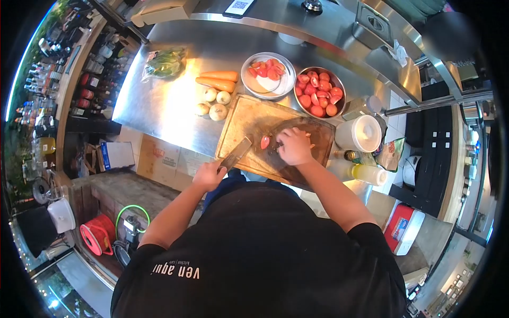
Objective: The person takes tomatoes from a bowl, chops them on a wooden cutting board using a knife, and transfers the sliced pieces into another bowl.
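My left hand (pixel 209 175) is closed round the handle of a knife (pixel 236 153). The broad blade points up and to the right, over the near left part of a wooden cutting board (pixel 249 114). On the board's darker, wet right half rests my right hand (pixel 294 146), fingers curled down; whatever they may hold is hidden under them. Just left of those fingers lies a small red tomato piece (pixel 265 142), with little scraps around it. Beyond the board stand a metal bowl of cut tomatoes (pixel 320 92) and a pale bowl (pixel 289 87) with more tomato pieces.
Several onions (pixel 218 112) and carrots (pixel 216 84) lie left of the bowls, near bagged leafy greens (pixel 164 63). To the board's right are a lidded white tub (pixel 366 133) and bottles (pixel 371 174). A raised steel shelf (pixel 323 26) runs along the back.
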Available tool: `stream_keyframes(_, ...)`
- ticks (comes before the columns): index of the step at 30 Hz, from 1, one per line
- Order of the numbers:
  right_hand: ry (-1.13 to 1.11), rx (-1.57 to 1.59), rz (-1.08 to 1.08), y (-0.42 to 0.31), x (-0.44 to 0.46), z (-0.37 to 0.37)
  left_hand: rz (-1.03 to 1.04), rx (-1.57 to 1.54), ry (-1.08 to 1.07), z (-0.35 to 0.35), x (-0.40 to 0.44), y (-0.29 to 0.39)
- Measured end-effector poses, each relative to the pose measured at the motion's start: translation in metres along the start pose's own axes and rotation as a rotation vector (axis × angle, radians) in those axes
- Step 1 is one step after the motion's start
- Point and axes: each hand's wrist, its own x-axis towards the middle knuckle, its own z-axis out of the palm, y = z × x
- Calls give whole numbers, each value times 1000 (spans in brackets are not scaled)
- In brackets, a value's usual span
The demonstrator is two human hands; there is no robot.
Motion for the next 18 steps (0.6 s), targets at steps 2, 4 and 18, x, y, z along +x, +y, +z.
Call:
stream_keyframes(2, -3, 140, -32, -23, 16, 7, -8, -7, 25, -6, 1, -1)
stream_keyframes(4, 7, 273, -53, -36, 29, 16, 2, -8, 45, -10, 6, 2)
stream_keyframes(18, 447, 392, 85, 51, 155, -58, 42, 67, 141, -6, 12, -12)
